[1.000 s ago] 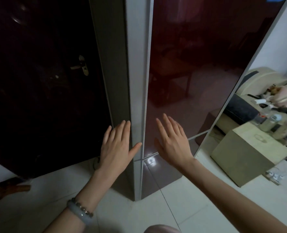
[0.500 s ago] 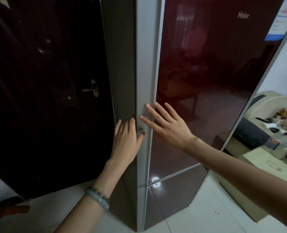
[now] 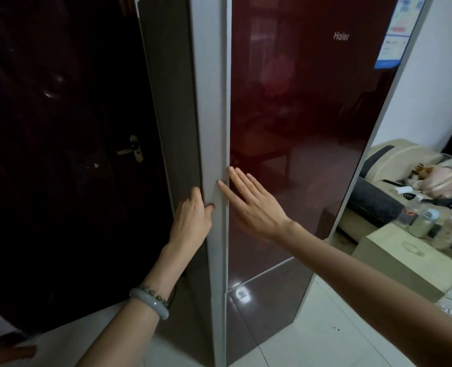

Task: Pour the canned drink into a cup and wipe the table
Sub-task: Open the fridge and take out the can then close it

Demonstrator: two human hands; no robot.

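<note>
Left hand [image 3: 193, 218] curls its fingers around the tall grey edge of the fridge door [image 3: 299, 154], thumb on the front, gripping it. Right hand [image 3: 251, 205] lies flat and spread on the shiny dark red glass just beside that edge, holding nothing. That edge runs straight up and down, so I think the left hand, being nearer, will pull the door open sideways. No can or cup shows; the drink is likely inside. Far off to the right stands a pale low table [image 3: 394, 258] with bottles on it
</note>
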